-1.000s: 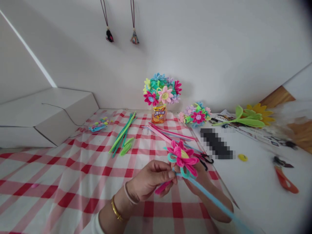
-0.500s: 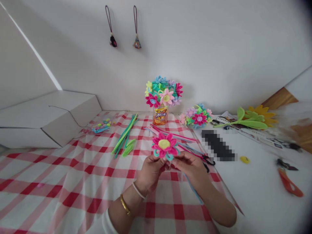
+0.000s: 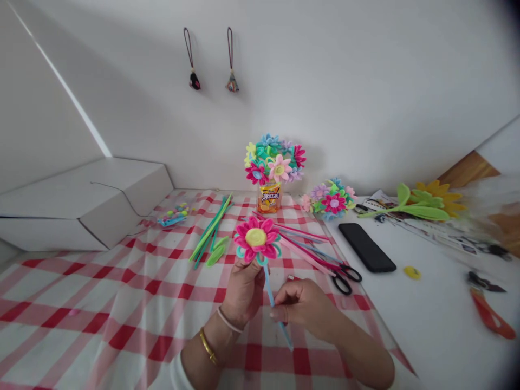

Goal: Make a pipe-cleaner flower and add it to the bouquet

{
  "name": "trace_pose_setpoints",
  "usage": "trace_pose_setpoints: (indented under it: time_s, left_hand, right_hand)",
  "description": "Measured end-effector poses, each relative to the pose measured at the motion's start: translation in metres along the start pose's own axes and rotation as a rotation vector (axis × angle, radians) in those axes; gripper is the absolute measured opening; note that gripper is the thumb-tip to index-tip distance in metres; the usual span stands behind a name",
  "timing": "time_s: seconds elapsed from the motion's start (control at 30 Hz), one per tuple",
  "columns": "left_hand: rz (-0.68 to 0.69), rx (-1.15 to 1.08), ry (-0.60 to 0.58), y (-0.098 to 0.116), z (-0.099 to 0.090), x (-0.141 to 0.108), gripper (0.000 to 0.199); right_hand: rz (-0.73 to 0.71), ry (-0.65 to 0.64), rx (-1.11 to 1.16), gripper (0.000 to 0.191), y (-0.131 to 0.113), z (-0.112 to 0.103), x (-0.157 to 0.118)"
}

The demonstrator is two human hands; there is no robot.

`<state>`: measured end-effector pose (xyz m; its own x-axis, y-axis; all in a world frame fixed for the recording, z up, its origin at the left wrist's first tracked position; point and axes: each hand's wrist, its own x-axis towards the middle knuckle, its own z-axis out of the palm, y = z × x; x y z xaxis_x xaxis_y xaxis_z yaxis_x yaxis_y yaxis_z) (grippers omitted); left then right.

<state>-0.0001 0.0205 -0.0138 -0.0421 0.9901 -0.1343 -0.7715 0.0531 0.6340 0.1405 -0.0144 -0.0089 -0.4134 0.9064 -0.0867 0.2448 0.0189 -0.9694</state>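
My left hand (image 3: 242,292) holds a pipe-cleaner flower (image 3: 257,238) upright, with pink petals, teal loops and a yellow coiled centre. A blue pipe-cleaner stem (image 3: 273,303) runs down from the flower past my left hand. My right hand (image 3: 300,306) is close by, its curled fingertips reaching the stem. Whether they grip it I cannot tell. Behind both hands lies a bundle of pink and blue pipe cleaners (image 3: 298,238), and a pair of black-handled scissors (image 3: 343,280) sits near its end.
Green pipe cleaners (image 3: 211,233) lie on a red-and-white checked cloth (image 3: 122,303). A jar (image 3: 269,197) of pipe-cleaner flowers stands at the back. On the white table (image 3: 430,303) to the right are a black phone (image 3: 366,247) and an orange-handled tool (image 3: 489,315).
The flower has moved up and left and now stands upright. My hands have drawn apart, with the left on the flower and the right lower on the stem. The whole view has shifted slightly.
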Motion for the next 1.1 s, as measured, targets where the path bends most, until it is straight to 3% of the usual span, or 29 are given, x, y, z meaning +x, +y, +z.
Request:
trace_pose_setpoints:
  time_s: [0.07, 0.17, 0.23, 0.47, 0.63, 0.73, 0.87, 1.0, 1.1]
  left_hand:
    - [-0.010, 0.042, -0.030, 0.001, 0.000, 0.000, 0.030]
    - [-0.037, 0.102, -0.071, -0.003, -0.001, -0.003, 0.032]
    - [-0.084, 0.131, -0.129, -0.009, -0.002, -0.007, 0.033]
    - [-0.293, 0.236, -0.373, -0.015, 0.000, -0.017, 0.030]
    - [-0.289, 0.463, -0.495, -0.005, 0.000, -0.012, 0.034]
    - [-0.189, 0.567, -0.484, -0.006, 0.001, -0.012, 0.034]
    - [0.070, 0.634, -0.400, -0.005, 0.005, -0.015, 0.027]
    - [0.166, 0.445, -0.259, 0.008, -0.002, -0.008, 0.022]
    - [0.186, 0.246, -0.183, 0.020, -0.008, 0.000, 0.022]
  right_hand:
    - [-0.027, 0.046, 0.031, 0.022, -0.004, -0.007, 0.000]
    - [-0.104, 0.290, 0.129, 0.026, -0.008, -0.012, 0.003]
    - [-0.152, 0.381, 0.189, 0.028, -0.007, -0.010, 0.006]
    - [-0.171, 0.381, 0.363, 0.011, -0.001, -0.006, 0.010]
    - [-0.117, 0.287, 0.475, 0.015, 0.003, -0.008, 0.011]
    - [-0.131, 0.363, 0.458, 0.013, 0.003, -0.008, 0.013]
    - [-0.126, 0.458, 0.363, 0.011, 0.001, -0.008, 0.017]
    - [-0.096, 0.337, 0.338, 0.021, -0.003, -0.007, 0.032]
    - [-0.096, 0.222, 0.171, 0.022, -0.005, -0.002, 0.056]
